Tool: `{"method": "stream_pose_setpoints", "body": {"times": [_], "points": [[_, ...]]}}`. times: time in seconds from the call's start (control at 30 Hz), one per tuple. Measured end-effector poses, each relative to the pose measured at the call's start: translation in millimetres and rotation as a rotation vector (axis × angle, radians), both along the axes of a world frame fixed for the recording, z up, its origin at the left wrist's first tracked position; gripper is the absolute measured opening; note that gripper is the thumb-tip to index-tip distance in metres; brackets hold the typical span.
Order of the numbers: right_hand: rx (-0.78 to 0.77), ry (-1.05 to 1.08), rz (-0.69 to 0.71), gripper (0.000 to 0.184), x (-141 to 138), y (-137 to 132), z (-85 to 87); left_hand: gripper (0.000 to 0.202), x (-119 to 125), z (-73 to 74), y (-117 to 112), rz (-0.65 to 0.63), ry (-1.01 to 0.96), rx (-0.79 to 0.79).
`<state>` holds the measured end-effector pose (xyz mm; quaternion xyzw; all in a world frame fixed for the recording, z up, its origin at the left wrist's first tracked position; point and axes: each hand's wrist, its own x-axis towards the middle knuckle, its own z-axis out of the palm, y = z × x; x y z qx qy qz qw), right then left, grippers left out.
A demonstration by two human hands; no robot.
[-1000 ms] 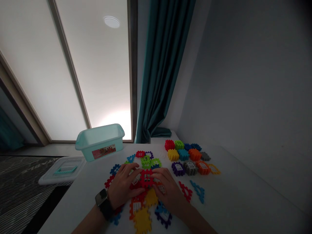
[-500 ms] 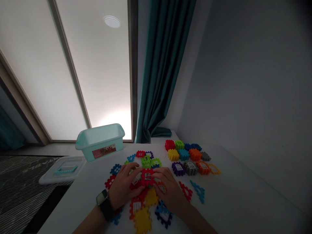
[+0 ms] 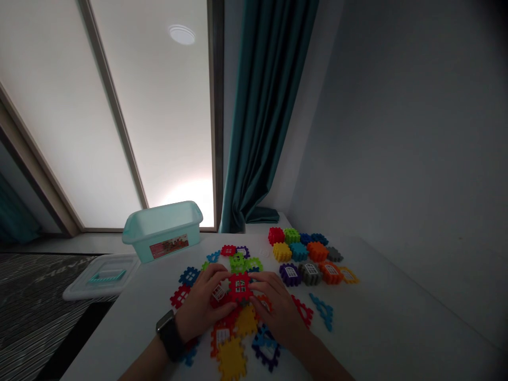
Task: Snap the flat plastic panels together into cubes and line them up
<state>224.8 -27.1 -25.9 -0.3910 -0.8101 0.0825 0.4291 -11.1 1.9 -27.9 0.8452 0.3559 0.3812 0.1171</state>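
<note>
My left hand (image 3: 202, 304) and my right hand (image 3: 275, 307) meet over a heap of toothed plastic tiles on the white table (image 3: 381, 328). Both grip a red tile with a white window (image 3: 239, 287) held upright between their fingertips. My left wrist carries a dark watch (image 3: 170, 333). Under the hands lie a yellow tile (image 3: 231, 360), an orange tile (image 3: 221, 334) and a purple tile (image 3: 265, 352). A red triangular piece (image 3: 304, 312) and a blue one (image 3: 323, 309) lie just right of my right hand.
Further back on the right stands a group of coloured cube pieces (image 3: 309, 254). A pale green tub (image 3: 162, 230) stands at the table's far left corner, its lid (image 3: 101, 278) beside it. A teal curtain (image 3: 265, 116) hangs behind. The wall rises on the right.
Both hands with the red window tile have shifted slightly away from me; the red triangular piece now lies partly under my right hand.
</note>
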Motion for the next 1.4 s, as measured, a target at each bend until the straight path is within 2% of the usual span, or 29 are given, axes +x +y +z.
{"method": "stream_pose_setpoints", "body": {"times": [0.13, 0.23, 0.37, 0.53, 0.83, 0.97, 1.1, 1.27, 1.4], "points": [[-0.069, 0.08, -0.03, 0.013, 0.3, 0.4, -0.3, 0.015, 2.5, 6.9, -1.1, -0.05, 0.008, -0.083], [-0.19, 0.144, -0.065, 0.013, -1.9, -0.6, 1.4, 0.009, 5.7, 14.5, -4.9, -0.065, -0.012, -0.105], [-0.308, 0.23, -0.055, 0.018, -5.0, -1.0, 3.8, 0.02, 10.6, 20.2, -8.8, -0.107, -0.049, -0.177], [-0.407, 0.317, -0.037, 0.026, -5.9, 1.2, 4.2, 0.038, 11.8, 17.5, -5.9, -0.158, -0.093, -0.296], [-0.48, 0.313, 0.005, 0.03, -5.7, 4.5, 3.1, 0.033, 11.5, 17.6, -6.7, -0.165, -0.13, -0.35], [-0.386, 0.214, -0.002, 0.02, -5.9, 1.6, 4.2, 0.033, 12.0, 15.6, -6.8, -0.164, -0.157, -0.384], [-0.164, 0.104, -0.02, 0.013, -3.7, -1.6, 1.6, 0.033, 11.1, 16.9, -6.6, -0.153, -0.165, -0.422], [0.129, 0.003, -0.009, 0.016, -3.7, -4.3, 0.8, 0.039, 8.2, 18.3, -5.9, -0.198, -0.14, -0.481], [0.273, -0.066, -0.001, 0.018, -4.8, -5.8, 6.0, 0.034, 6.6, 19.2, -6.5, -0.244, -0.144, -0.502]]}}
